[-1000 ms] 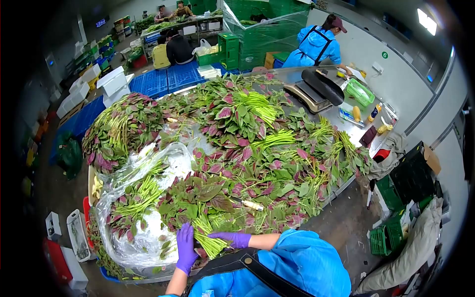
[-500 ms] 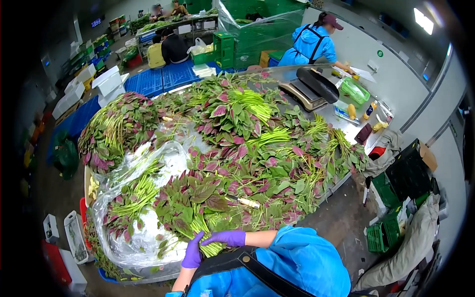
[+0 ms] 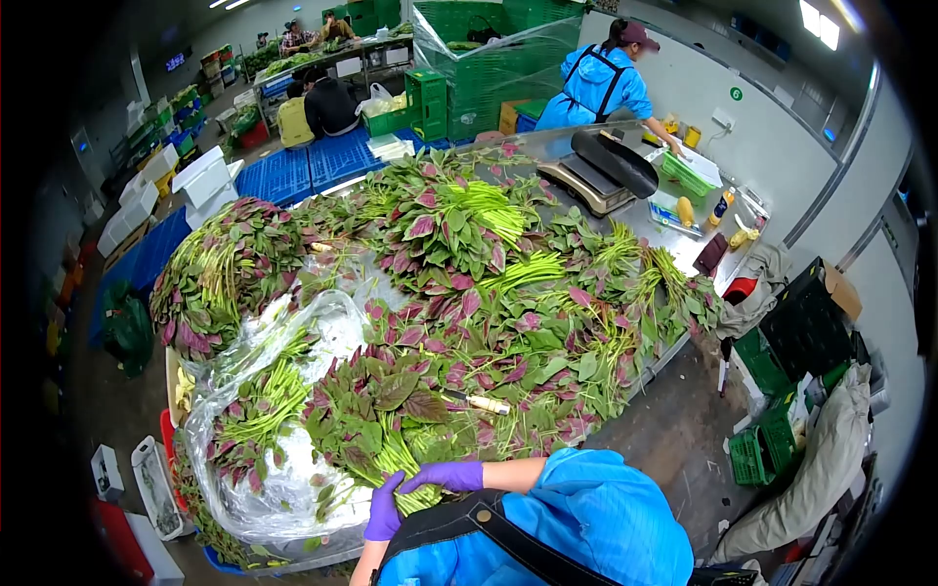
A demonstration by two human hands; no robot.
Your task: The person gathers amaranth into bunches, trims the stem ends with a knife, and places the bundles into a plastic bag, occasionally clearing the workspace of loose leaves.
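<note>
My left hand (image 3: 385, 510), in a purple glove, is closed on the stems of a bunch of amaranth greens (image 3: 373, 408) at the table's near side. From the right, my right hand (image 3: 446, 477), also gloved in purple, wraps the same stems. The bunch's green and purple leaves point away from me. Just beyond it lies a knife with a pale handle (image 3: 488, 403), its blade partly covered by leaves. To the left, a smaller amaranth bunch (image 3: 264, 405) rests on a clear plastic sheet (image 3: 217, 464).
Loose amaranth covers much of the metal table, with a large bundle (image 3: 230, 273) at the left and a stacked pile (image 3: 454, 220) farther back. A scale (image 3: 596, 186) and a green basket (image 3: 688, 174) stand back right, near a person in blue (image 3: 608, 83). Green crates (image 3: 760, 449) stand on the floor.
My hands keep hold of the stems and sit slightly lower in view. The person in blue has moved a white sheet onto the green basket. The view has shifted a little.
</note>
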